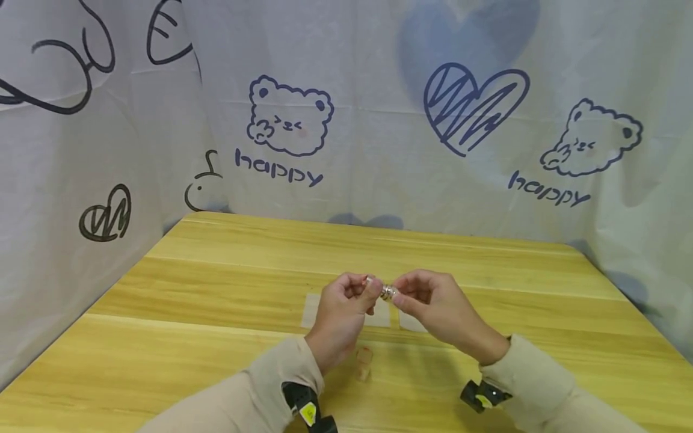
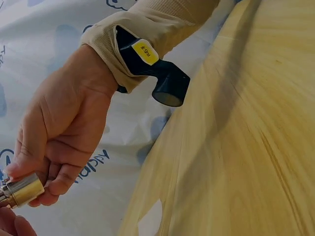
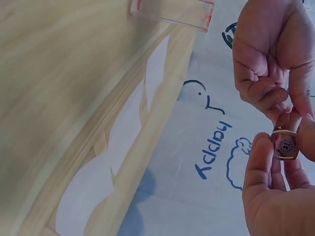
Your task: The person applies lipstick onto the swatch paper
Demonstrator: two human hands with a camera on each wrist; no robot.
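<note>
Both hands meet over the middle of the table on a small shiny tube (image 1: 387, 293) that looks like a lipstick. My left hand (image 1: 338, 313) pinches one end between thumb and fingers. At the other end, the fingertips of my right hand (image 1: 446, 313) pinch it. The left wrist view shows the tube (image 2: 24, 191) as gold and silver metal with a ringed collar. A round mark with digits appears on the tube (image 3: 285, 142) in the right wrist view. Fingers hide much of it.
Several white paper pieces (image 1: 311, 310) lie on the wooden table (image 1: 243, 288) beneath and beyond the hands. A clear box with reddish edges (image 1: 364, 364) lies nearer, between the forearms. White cloth (image 1: 368, 132) with drawings hangs behind the table.
</note>
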